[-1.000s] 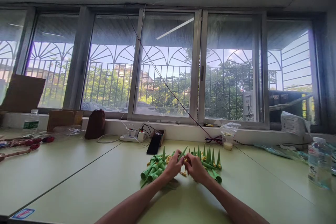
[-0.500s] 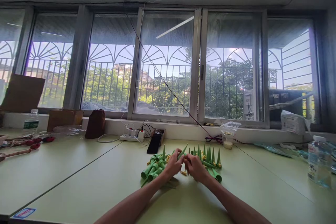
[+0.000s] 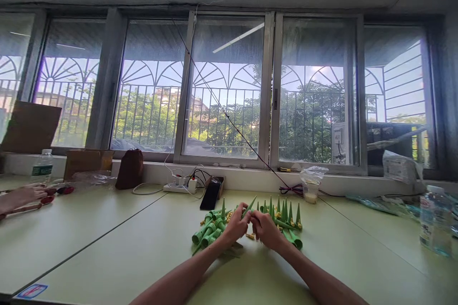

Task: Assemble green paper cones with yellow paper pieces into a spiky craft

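My left hand [image 3: 236,224] is closed around a green cone [image 3: 251,203], its point tilted up to the right. Against the cone's lower end, my right hand [image 3: 266,229] has its fingers pinched together; what lies between them is too small to make out. Left of my hands, several green cones and rolled tubes [image 3: 211,232] lie piled. On the right stand several upright green cones [image 3: 285,210], with small yellow pieces at their bases, and more green tubes [image 3: 296,239] lie in front. A small yellow piece [image 3: 250,236] rests on the table below my hands.
Behind the pile are a black phone [image 3: 210,194], a power strip [image 3: 180,188] with cables, and a plastic cup [image 3: 310,190]. A bottle [image 3: 434,219] stands right. At far left, another person's hand [image 3: 23,198] is over red-and-brown beaded items [image 3: 46,199].
Another person's hand has come in from the left edge over the beaded items. My own hands have barely moved and still hold the cone between them.
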Demonstrator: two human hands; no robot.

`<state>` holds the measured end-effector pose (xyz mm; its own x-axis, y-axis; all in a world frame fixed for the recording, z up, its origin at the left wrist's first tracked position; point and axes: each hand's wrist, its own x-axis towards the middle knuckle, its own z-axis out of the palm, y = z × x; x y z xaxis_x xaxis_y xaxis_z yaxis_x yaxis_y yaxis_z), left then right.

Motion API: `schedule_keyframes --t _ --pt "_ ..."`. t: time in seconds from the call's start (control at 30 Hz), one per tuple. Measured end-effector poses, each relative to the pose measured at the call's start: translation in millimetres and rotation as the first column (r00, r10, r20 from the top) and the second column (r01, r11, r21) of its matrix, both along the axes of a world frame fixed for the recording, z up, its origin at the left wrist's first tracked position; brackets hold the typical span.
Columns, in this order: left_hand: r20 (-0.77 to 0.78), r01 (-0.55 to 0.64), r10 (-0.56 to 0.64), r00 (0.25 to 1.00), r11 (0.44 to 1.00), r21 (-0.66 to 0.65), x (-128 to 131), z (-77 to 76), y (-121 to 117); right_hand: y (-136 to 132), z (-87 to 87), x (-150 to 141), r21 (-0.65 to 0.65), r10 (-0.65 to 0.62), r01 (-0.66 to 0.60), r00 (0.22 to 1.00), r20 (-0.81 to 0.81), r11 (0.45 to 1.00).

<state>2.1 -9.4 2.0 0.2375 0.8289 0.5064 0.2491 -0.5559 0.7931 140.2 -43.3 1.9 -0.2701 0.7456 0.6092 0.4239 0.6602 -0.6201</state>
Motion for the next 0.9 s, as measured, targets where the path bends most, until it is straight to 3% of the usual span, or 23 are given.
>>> schedule_keyframes --t 0.53,0.9 --pt "0.037 0.036 -0.036 0.999 0.999 -0.006 0.7 -4.0 4.2 3.8 -1.8 1.1 0.044 -0.024 0.022 0.999 0.038 0.999" --pt "0.042 -0.037 0.037 0.998 0.999 0.008 0.9 -1.9 4.6 8.3 -6.5 -0.9 0.089 -0.063 0.059 0.997 0.036 0.994"
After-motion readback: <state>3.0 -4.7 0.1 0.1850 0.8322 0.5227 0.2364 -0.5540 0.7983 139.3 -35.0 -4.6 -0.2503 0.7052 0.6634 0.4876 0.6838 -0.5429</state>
